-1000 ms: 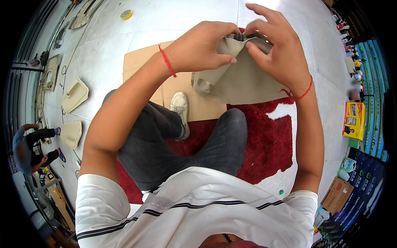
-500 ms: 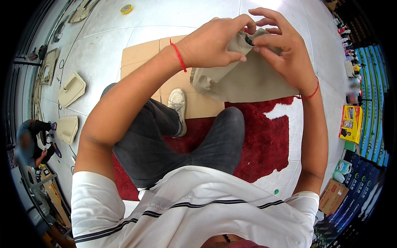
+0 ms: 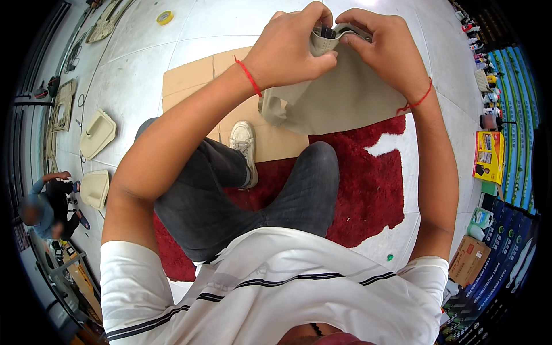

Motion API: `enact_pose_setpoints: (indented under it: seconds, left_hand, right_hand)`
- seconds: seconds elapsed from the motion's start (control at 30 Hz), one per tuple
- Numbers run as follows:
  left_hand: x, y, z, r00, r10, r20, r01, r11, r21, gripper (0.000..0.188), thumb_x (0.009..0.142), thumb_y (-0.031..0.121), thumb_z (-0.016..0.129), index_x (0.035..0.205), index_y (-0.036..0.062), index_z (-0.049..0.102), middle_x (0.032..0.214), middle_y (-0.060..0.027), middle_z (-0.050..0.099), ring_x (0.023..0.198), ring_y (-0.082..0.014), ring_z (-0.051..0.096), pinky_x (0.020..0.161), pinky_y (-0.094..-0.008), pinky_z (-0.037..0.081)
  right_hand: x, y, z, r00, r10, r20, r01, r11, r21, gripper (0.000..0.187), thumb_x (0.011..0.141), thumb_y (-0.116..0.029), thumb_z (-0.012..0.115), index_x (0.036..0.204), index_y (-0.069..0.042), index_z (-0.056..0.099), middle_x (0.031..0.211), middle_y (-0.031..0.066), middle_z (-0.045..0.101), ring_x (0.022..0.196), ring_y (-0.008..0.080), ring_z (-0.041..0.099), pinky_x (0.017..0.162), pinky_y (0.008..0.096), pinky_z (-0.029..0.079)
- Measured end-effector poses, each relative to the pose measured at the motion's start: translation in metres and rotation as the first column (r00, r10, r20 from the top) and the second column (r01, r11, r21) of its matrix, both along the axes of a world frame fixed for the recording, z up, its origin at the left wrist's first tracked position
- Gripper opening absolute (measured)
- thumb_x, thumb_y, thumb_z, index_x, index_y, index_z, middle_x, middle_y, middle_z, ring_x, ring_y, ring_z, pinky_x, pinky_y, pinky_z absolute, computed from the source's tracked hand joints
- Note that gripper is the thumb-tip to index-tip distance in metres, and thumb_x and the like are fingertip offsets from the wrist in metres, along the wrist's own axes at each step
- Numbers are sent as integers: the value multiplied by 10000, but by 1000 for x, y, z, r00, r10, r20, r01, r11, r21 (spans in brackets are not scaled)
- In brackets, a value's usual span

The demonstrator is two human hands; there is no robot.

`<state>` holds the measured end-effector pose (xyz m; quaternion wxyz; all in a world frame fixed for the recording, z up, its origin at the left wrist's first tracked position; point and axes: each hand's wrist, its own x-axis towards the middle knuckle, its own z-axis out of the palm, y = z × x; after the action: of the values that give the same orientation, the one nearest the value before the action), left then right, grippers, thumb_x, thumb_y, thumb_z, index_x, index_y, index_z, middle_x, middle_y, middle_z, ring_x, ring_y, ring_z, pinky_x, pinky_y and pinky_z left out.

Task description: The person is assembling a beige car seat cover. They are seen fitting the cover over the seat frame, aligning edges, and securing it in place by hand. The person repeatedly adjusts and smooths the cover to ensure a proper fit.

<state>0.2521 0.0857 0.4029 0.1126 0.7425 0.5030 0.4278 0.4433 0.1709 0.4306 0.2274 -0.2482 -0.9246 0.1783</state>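
Observation:
Both hands hold up a khaki fabric cover (image 3: 345,95) by its far edge. My left hand (image 3: 296,49) pinches the left part of that edge, next to a short black strip (image 3: 328,32) that shows along the fold. Thumb and fingers of my right hand (image 3: 391,49) grip the same edge a little further right, with dark lining between them. The rest of the cover hangs toward me over a cardboard sheet (image 3: 190,80) and the border of a red rug (image 3: 368,195). A small opening shows at its left corner.
Beige moulded panels (image 3: 98,134) lie on the tiled floor at left. A roll of yellow tape (image 3: 165,18) lies beyond the cardboard. At far left another person (image 3: 43,207) sits low. Boxes, including a yellow one (image 3: 489,155), and bottles line the right side.
Both hands have risen slightly away from me, carrying the cover's edge along. They have moved a little apart, and more of the folded edge shows between them.

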Motion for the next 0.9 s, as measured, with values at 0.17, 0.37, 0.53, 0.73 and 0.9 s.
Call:
enact_pose_setpoints:
  seconds: [0.17,0.37,0.53,0.73,0.9]
  left_hand:
    - [-6,13,-27,966,173,-193,-165,985,58,392,787,268,727,1056,-14,683,848,-209,709,847,-357,714,786,-379,560]
    - [5,14,-17,943,262,-204,-243,964,112,275,841,250,690,882,-22,691,792,-224,691,775,-384,690,743,-440,546]
    - [10,21,-11,949,313,-46,-311,950,40,325,826,277,691,684,-15,677,666,-231,650,681,-418,656,732,-479,522]
    - [7,19,-8,930,310,-196,-280,945,167,301,814,259,684,668,-4,680,653,-225,649,621,-414,642,658,-491,529]
    - [3,24,-5,906,301,-299,-250,948,195,312,798,253,676,627,-7,666,647,-245,642,603,-422,640,646,-500,536]
  right_hand:
    - [-15,-4,18,992,-123,35,127,981,-147,198,814,-70,732,992,17,734,1025,196,760,916,309,738,844,356,574]
    - [-19,-2,18,993,-120,-19,118,990,-76,166,814,-53,705,947,41,742,804,201,736,734,298,728,737,348,573]
    - [-21,1,18,997,-71,-7,71,997,-15,180,819,-32,664,972,29,737,815,227,721,735,330,716,737,376,568]
    - [-18,6,28,994,37,102,-46,995,86,145,828,-79,656,940,-1,706,807,232,705,746,407,690,730,430,566]
    - [-24,2,9,997,-61,45,46,957,287,114,834,-85,642,902,-3,682,746,230,680,715,422,678,704,468,559]
